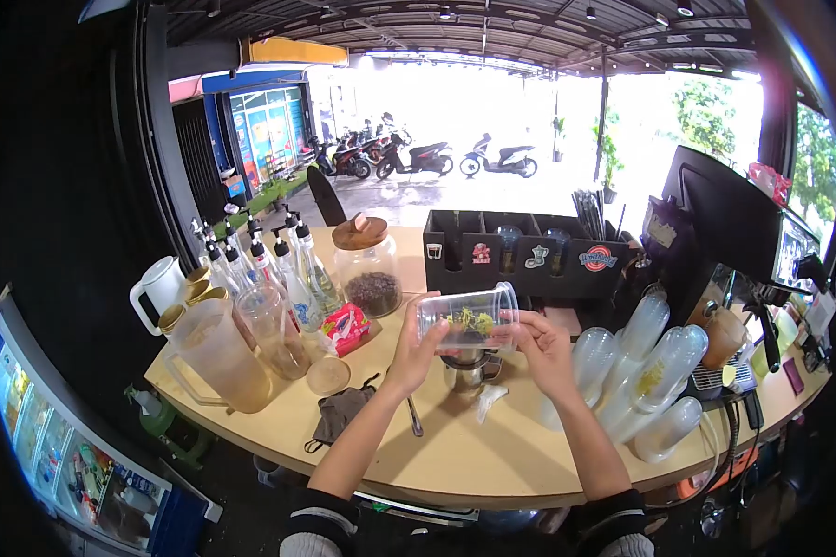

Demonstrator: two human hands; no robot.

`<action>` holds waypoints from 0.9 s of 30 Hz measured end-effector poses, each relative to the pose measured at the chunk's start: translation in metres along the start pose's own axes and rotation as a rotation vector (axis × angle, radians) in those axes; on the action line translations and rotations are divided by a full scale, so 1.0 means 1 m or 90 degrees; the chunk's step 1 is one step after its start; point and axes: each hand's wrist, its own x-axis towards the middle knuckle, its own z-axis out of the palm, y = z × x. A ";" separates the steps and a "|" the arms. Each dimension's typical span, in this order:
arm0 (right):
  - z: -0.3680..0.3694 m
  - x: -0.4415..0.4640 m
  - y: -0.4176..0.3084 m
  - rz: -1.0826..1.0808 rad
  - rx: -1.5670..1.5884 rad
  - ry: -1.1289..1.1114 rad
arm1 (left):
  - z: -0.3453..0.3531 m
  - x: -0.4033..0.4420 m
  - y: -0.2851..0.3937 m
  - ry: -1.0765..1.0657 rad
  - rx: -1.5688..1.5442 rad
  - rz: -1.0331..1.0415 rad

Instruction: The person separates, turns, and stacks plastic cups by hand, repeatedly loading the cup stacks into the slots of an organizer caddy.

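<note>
Head view: left hand (418,345) and right hand (545,351) pinch a clear cup (467,318) lying sideways between them, above the counter (464,446). Bare surface runs to its near edge; cup stacks (655,371) bound the right. Far left, a jar (370,271) holds dark pieces.

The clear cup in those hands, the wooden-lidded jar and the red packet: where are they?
Clear cup (472,322): head view, the green print on its side.
Wooden-lidded jar (373,290): head view, its glass side.
Red packet (346,327): head view, its upper face.
</note>
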 end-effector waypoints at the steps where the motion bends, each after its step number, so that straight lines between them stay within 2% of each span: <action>1: 0.000 0.000 0.000 0.004 0.001 0.001 | -0.002 0.000 -0.001 -0.023 0.091 0.096; 2: 0.000 -0.001 -0.002 0.005 -0.009 -0.003 | -0.003 0.001 -0.001 -0.049 0.181 0.193; 6: -0.001 -0.006 0.000 -0.037 -0.052 -0.026 | -0.009 0.001 -0.003 -0.078 0.181 0.202; 7: -0.002 -0.009 0.000 -0.035 -0.052 -0.024 | -0.008 -0.001 -0.001 -0.071 0.006 0.105; 8: -0.004 -0.011 0.000 -0.078 -0.144 -0.061 | -0.008 -0.002 0.000 -0.062 -0.169 0.008; 9: -0.005 -0.013 -0.002 -0.121 -0.238 -0.099 | -0.011 0.000 -0.002 -0.081 -0.191 0.011; 10: -0.005 -0.014 -0.003 -0.122 -0.239 -0.099 | -0.012 0.001 -0.006 -0.082 -0.192 0.012; 12: -0.005 -0.016 -0.006 -0.052 -0.091 -0.062 | -0.012 0.002 -0.013 -0.095 -0.046 0.101; 13: -0.005 -0.014 -0.008 -0.052 -0.092 -0.062 | -0.010 0.001 -0.013 -0.105 -0.031 0.097; 15: -0.006 -0.007 -0.011 0.079 0.063 0.005 | -0.005 -0.002 -0.010 -0.115 0.003 0.113; 17: -0.008 -0.009 -0.010 0.051 0.021 -0.016 | -0.002 -0.002 -0.012 -0.127 0.036 0.127; 19: -0.009 -0.013 -0.008 0.024 -0.020 -0.040 | -0.004 -0.001 -0.019 -0.069 -0.086 0.090; 21: -0.012 -0.019 -0.007 -0.017 -0.130 -0.104 | -0.006 -0.001 -0.020 -0.076 -0.074 0.082; 25: -0.012 -0.015 -0.008 0.014 -0.034 -0.061 | -0.006 0.002 -0.032 -0.105 0.006 0.100; 27: -0.012 -0.014 -0.011 0.056 0.014 -0.023 | 0.001 -0.002 -0.032 -0.092 -0.045 0.078</action>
